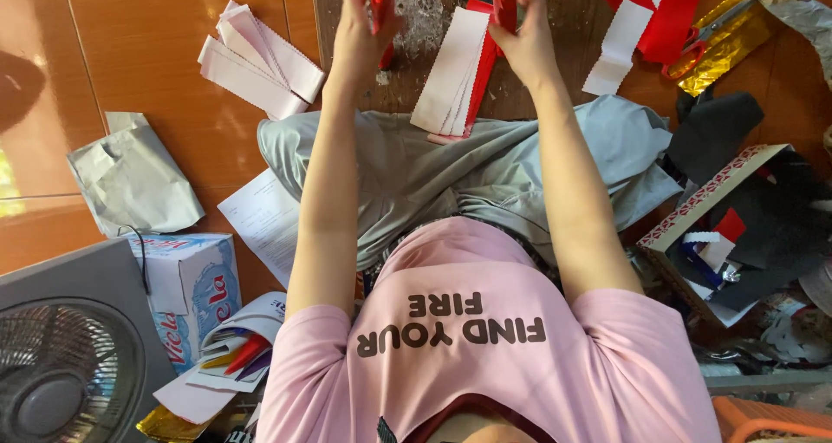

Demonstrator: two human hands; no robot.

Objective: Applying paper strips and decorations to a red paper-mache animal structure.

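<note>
Head view: two hands work at the top edge. The left hand (362, 29) pinches a red strip (381, 9); the right hand (523, 35) closes its fingers on another red piece (504, 5). Between them, one stack of white-and-red strips (455, 74) lies on the board (416, 27). A second strip stack (260, 57) lies on the floor, one fan (65, 365) at lower left.
</note>
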